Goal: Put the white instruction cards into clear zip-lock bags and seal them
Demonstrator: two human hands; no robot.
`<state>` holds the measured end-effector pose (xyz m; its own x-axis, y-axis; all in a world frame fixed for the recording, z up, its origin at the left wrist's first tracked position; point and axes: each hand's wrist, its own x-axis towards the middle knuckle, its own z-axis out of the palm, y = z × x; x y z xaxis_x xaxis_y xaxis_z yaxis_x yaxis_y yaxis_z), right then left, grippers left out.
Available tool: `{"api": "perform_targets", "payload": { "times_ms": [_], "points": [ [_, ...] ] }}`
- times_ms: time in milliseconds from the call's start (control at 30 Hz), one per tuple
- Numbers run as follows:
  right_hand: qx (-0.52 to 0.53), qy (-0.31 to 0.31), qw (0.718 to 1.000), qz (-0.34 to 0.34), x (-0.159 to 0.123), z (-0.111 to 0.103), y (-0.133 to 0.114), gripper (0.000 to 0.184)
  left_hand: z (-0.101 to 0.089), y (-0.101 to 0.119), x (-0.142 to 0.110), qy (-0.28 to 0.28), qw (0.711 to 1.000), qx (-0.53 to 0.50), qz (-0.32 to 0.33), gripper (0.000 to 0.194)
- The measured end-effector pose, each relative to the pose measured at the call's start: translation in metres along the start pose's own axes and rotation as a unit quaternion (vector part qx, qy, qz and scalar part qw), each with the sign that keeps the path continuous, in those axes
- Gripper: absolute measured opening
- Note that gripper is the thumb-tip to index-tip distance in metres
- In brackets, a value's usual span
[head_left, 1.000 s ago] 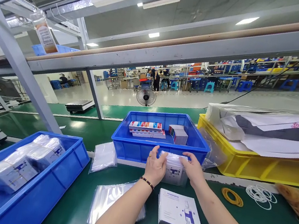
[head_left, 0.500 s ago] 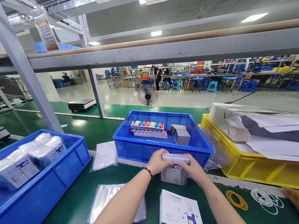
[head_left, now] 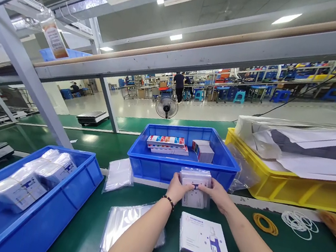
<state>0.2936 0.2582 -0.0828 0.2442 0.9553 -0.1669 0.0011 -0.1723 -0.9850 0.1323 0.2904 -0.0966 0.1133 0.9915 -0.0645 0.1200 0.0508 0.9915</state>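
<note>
Between my two hands stands a stack of bagged booklets (head_left: pixel 194 196), upright against the front of a blue bin (head_left: pixel 161 169). My left hand (head_left: pixel 179 188) grips its left side, thumb across the front; my right hand (head_left: pixel 215 193) grips the right side the same way. Clear plastic shows along the stack's top. Nearer me lies a pile of white booklets (head_left: pixel 204 240) with a bottle picture on the cover. Left of that, partly under my left forearm, are flat clear plastic bags (head_left: pixel 123 224).
At left, a blue bin (head_left: pixel 59 198) holds banded bundles of bagged booklets (head_left: pixel 21 188). More clear bags (head_left: pixel 119 174) lie beside the middle bin, which contains colourful printed boxes (head_left: pixel 167 140). Yellow rubber bands (head_left: pixel 265 224), white bands (head_left: pixel 298 224) and a yellow crate (head_left: pixel 297 189) are at right.
Both hands have shifted slightly down the stack, thumbs moving from its top edge to its front face. More of the plastic top now shows. A distant person has turned and moved slightly.
</note>
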Motion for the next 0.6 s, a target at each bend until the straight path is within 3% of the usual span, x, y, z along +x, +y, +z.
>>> {"api": "perform_targets", "payload": {
  "times_ms": [300, 600],
  "points": [
    [0.082, -0.046, 0.996, 0.0, -0.02, 0.015, 0.005, 0.041, 0.016, 0.011, -0.016, -0.041, 0.982, -0.131, -0.127, 0.048],
    [0.1, -0.053, 0.993, -0.025, -0.021, 0.016, -0.001, 0.043, 0.012, 0.029, -0.02, -0.048, 0.972, -0.183, -0.139, 0.045]
  ]
}}
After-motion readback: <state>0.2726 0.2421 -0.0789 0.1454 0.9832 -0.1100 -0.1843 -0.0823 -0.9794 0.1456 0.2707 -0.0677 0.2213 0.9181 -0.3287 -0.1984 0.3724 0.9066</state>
